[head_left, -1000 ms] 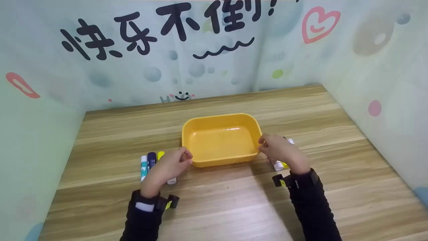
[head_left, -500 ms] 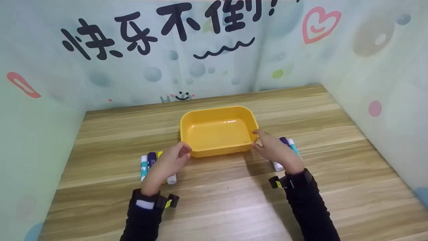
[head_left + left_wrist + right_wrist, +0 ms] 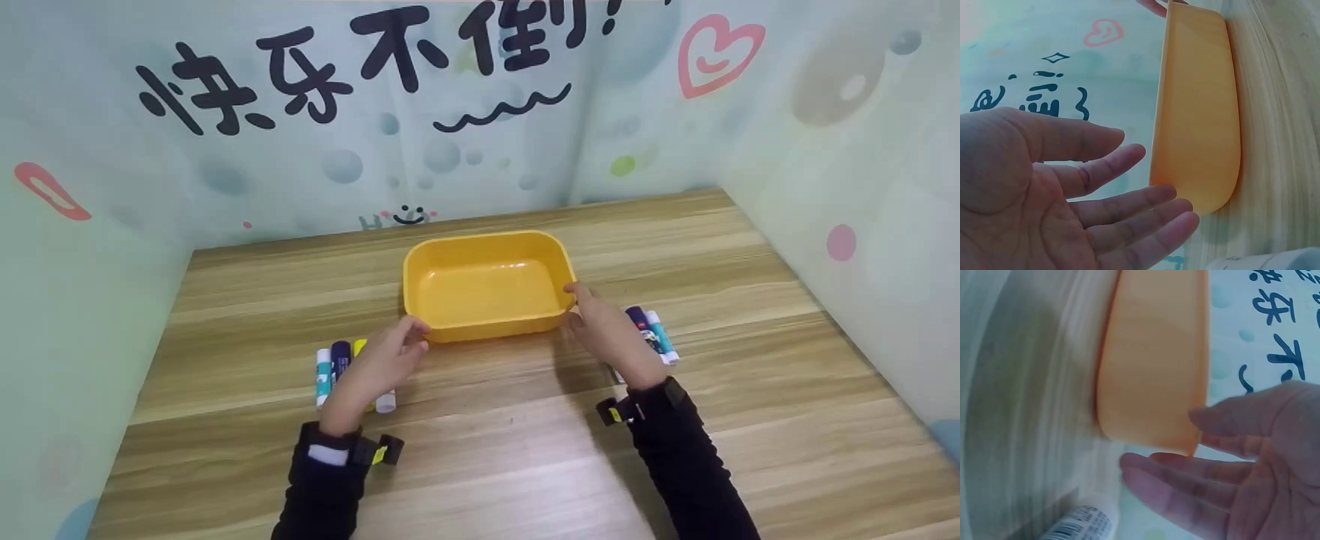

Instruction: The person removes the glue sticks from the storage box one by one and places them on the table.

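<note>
A yellow rectangular plastic basin (image 3: 487, 289) with rounded corners sits on the wooden table, nothing inside it. At its near left corner my left hand (image 3: 382, 364) reaches in with fingertips at the wall. The left wrist view shows that hand's fingers (image 3: 1129, 211) fairly straight, the thumb apart from the basin. My right hand (image 3: 611, 330) holds the basin's right side near the front corner. In the right wrist view, its thumb lies on the outer wall (image 3: 1154, 360) and the index finger passes behind the rim; the other fingers extend below the corner.
Several capped tubes, one teal and white (image 3: 323, 375) and one dark purple (image 3: 341, 356), lie partly under my left hand. More tubes, including a teal and white one (image 3: 661, 337), lie beside my right wrist. Printed cloth walls (image 3: 480, 165) enclose the table's back and sides.
The basin has slid away from me toward the back wall and slightly left. Both hands have gone along with it, the right one further, uncovering more of the tubes on the right.
</note>
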Tool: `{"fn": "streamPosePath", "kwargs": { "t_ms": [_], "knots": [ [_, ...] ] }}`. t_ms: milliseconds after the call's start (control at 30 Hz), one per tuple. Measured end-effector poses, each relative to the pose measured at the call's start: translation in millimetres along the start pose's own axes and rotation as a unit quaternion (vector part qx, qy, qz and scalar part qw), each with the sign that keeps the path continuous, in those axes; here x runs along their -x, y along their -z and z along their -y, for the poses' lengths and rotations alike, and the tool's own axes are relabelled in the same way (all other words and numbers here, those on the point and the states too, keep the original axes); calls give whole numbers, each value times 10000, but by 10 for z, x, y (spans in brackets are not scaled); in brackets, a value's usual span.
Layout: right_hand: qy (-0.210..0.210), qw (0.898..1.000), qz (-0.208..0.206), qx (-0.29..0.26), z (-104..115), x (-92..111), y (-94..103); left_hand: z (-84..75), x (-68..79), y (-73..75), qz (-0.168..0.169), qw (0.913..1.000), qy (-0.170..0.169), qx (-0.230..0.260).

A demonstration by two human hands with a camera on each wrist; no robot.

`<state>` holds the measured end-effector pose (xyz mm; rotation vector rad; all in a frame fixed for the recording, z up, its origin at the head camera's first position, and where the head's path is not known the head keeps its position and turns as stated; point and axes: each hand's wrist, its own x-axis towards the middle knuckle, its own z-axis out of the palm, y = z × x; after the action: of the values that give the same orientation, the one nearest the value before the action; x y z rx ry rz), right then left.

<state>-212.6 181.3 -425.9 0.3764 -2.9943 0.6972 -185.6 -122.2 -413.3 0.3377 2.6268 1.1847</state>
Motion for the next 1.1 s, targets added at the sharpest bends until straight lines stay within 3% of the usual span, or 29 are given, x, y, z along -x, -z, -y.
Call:
{"fn": "streamPosePath", "kwargs": {
  "t_ms": [200, 467, 733, 1100],
  "knots": [
    [-223, 9989, -417, -35, 5, -32, -36, -24, -7, -21, -41, 9998, 119, -177],
    [-54, 9999, -9, -115, 45, -28, -5, -40, -22, -49, -24, 9997, 93, -245],
    [82, 9997, -155, -158, 104, -26, 8, -15, -49, -69, -158, 9985, -103, -505],
    [179, 9995, -35, -265, 113, -34, -9, -20, -55, -97, -15, 9993, 25, -377]
  ]
}}
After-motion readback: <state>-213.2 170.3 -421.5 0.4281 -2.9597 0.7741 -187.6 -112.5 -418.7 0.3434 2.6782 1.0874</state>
